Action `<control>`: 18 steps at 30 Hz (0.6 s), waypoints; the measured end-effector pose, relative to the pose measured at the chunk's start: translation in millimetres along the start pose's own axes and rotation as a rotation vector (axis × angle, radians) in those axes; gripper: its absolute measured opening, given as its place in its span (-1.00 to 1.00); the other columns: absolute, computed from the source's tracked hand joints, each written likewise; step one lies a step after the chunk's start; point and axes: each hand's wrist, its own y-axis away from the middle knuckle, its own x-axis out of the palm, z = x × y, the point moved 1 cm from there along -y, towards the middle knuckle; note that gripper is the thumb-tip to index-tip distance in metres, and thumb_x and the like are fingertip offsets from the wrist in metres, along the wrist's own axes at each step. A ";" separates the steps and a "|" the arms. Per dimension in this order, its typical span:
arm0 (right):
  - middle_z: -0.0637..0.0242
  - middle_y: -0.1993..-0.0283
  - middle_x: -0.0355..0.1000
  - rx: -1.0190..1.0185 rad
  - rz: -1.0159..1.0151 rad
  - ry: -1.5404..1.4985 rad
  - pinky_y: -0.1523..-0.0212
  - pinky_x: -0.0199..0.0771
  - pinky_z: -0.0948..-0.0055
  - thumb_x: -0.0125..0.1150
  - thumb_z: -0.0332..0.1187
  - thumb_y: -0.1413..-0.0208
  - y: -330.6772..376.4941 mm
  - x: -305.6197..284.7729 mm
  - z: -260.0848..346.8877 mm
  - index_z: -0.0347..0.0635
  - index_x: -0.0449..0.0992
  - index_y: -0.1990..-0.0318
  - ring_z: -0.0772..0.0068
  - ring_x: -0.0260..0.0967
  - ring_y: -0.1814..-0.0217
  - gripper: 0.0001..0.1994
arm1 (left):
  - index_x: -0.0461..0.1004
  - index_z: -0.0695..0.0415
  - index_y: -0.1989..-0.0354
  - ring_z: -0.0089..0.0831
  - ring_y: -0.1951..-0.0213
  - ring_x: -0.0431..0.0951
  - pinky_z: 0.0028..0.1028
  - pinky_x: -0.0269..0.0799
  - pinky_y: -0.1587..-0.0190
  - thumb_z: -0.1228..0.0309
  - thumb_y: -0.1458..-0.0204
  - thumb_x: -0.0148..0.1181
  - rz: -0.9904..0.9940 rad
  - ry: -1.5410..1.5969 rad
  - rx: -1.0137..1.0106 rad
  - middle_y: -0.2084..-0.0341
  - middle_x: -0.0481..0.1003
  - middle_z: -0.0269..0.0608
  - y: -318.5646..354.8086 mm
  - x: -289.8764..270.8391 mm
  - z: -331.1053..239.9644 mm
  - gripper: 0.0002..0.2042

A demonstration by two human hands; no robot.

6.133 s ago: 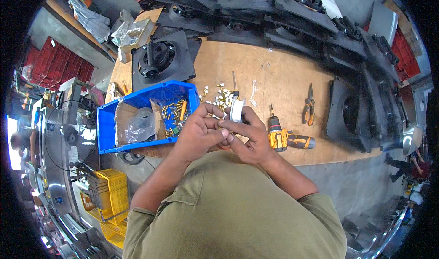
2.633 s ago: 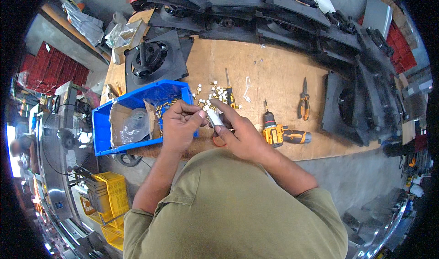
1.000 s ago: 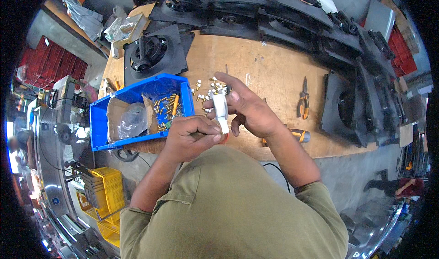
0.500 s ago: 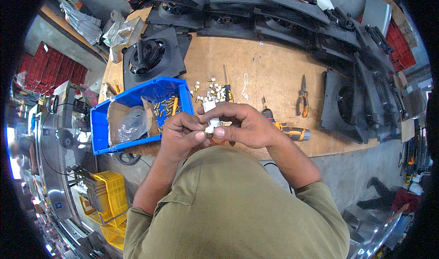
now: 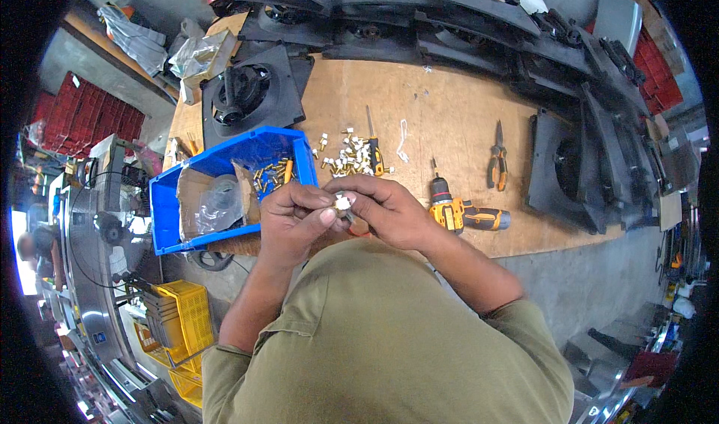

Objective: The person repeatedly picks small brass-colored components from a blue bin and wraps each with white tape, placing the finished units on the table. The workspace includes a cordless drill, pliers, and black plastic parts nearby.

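My left hand point(image 5: 292, 218) and my right hand point(image 5: 393, 213) meet at the table's near edge, in front of my body. Between their thumbs and forefingers they pinch a small white-topped fitting point(image 5: 342, 202); its lower part is hidden by the fingers. Just beyond lies a loose heap of small brass fittings with white ends point(image 5: 353, 154). A screwdriver point(image 5: 376, 157) with an orange and black handle lies against the heap's right side. Left of my left hand stands a blue bin point(image 5: 225, 143) holding brass fittings point(image 5: 268, 177), an orange-handled tool point(image 5: 288, 171) and a clear plastic bag point(image 5: 221, 203) in cardboard.
A yellow and black cordless drill point(image 5: 449, 213) lies right of my right hand, with pliers point(image 5: 497, 166) farther right. A white cord point(image 5: 403, 141) lies mid-table. Black fan housings point(image 5: 374, 38) line the far and right edges; another point(image 5: 251, 95) sits behind the bin.
My right hand has shifted left and turned inward, uncovering the drill. A white piece that showed above the fingers is out of sight; the small white end now faces up between the fingertips.
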 end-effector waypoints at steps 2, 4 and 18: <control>0.22 0.08 0.50 -0.004 -0.043 0.140 -0.05 0.40 0.44 0.01 -0.39 -0.31 3.0 -1.2 -1.3 -0.32 0.42 -0.11 0.51 0.41 -0.01 -0.71 | 0.43 0.25 0.32 -0.39 0.34 0.63 -0.44 0.62 0.28 0.61 -0.03 0.27 -0.057 -0.078 -0.028 0.34 0.56 -0.04 -0.3 -1.5 -0.4 -0.87; 0.22 0.11 0.49 0.006 -0.032 0.197 0.02 0.43 0.45 -0.01 -0.38 -0.33 5.9 -2.4 -2.9 -0.32 0.42 -0.11 0.52 0.42 0.06 -0.71 | 0.43 0.23 0.33 -0.43 0.37 0.62 -0.48 0.61 0.31 0.59 -0.04 0.27 -0.139 -0.090 -0.048 0.36 0.57 -0.06 -1.1 -2.9 0.2 -0.88; 0.29 0.30 0.45 0.028 -0.053 0.246 0.21 0.42 0.46 -0.01 -0.36 -0.33 12.3 -1.7 -4.9 -0.32 0.42 0.09 0.53 0.38 0.26 -0.81 | 0.47 0.24 0.33 -0.51 0.41 0.60 -0.54 0.54 0.33 0.54 -0.06 0.27 -0.299 -0.459 0.017 0.43 0.59 -0.13 -6.3 5.0 -1.4 -0.91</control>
